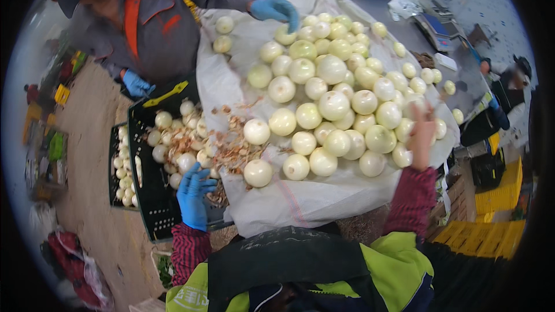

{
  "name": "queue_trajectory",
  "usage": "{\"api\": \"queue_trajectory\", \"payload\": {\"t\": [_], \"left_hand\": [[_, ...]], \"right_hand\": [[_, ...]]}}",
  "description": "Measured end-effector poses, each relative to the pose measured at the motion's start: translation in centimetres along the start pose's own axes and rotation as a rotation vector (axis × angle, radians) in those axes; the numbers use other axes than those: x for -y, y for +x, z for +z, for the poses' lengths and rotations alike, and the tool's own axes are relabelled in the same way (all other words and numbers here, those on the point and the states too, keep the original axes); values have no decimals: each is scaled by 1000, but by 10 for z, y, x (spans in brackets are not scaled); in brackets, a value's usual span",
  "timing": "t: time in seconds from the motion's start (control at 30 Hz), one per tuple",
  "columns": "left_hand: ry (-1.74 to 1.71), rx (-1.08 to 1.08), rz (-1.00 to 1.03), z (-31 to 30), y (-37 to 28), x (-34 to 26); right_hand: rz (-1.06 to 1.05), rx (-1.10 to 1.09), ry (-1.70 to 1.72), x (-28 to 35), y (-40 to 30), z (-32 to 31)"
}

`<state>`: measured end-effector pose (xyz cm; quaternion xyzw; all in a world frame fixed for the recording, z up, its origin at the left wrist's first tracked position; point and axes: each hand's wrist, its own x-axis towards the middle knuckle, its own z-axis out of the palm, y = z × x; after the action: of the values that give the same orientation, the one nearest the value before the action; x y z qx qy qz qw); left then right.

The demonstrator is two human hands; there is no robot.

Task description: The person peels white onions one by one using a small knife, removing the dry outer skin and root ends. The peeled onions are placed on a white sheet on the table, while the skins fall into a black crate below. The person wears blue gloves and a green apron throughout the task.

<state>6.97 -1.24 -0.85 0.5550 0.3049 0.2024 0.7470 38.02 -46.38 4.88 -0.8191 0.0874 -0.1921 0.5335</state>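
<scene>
Many peeled white onions (334,105) lie heaped on a white woven plastic sheet (299,195) spread over a table. My left hand (194,197), in a blue glove, is over the near rim of a dark green plastic crate (158,221), fingers apart, holding nothing that I can make out. Smaller onions (187,161) and brown skins fill this crate. My right hand (421,138), bare and blurred by motion, is at the heap's right edge among onions; whether it grips one is hidden. Loose onion skins (240,143) are scattered on the sheet beside the crate.
Across the table a co-worker in blue gloves (275,10) touches an onion at the heap's far side. A second crate of onions (123,169) stands at the left. A weighing scale (435,30) sits on the metal table at the back right. Yellow crates (481,238) are at the lower right.
</scene>
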Motion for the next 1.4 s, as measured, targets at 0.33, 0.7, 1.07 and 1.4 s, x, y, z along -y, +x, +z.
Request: {"api": "queue_trajectory", "payload": {"t": [0.33, 0.7, 1.07, 1.4], "left_hand": [[388, -236, -424, -212, 53, 111], [1757, 270, -528, -275, 143, 221], [179, 245, -403, -205, 120, 95], [154, 148, 270, -58, -10, -22]], "right_hand": [[508, -90, -198, -223, 185, -120], [-194, -10, -329, -18, -89, -14], [6, 853, -57, 78, -300, 119], [-829, 1211, -137, 144, -326, 197]]}}
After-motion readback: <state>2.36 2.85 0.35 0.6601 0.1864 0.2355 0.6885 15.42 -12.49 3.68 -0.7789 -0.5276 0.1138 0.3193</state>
